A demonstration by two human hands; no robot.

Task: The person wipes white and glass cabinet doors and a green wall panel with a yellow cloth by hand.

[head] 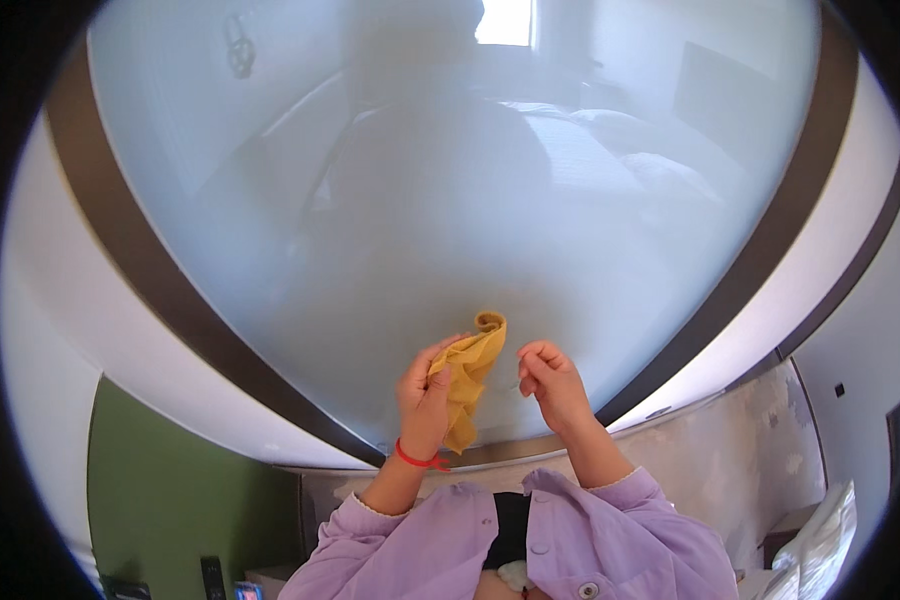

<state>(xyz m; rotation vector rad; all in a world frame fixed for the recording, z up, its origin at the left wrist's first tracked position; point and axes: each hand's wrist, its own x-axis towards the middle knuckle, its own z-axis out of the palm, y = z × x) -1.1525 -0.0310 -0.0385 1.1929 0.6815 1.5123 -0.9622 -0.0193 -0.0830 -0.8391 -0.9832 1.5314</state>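
Note:
My left hand (424, 390), with a red cord at the wrist, grips a crumpled yellow cloth (469, 367) between thumb and fingers. The cloth's upper end curls over and its lower end hangs down past the palm. Just to the right of the cloth is my right hand (551, 379), its fingers curled in and nothing visible in them. Both hands are in front of a large glossy, pale blue-white panel (450, 255), probably a glass door. Whether either hand touches the panel cannot be told.
A dark brown frame (187, 300) borders the panel, with white wall beyond. The panel reflects a person's outline, a bed and a bright window. A green surface (172, 465) lies at lower left. At lower right are a mottled beige surface (735, 442) and a white pillow-like item (817, 532).

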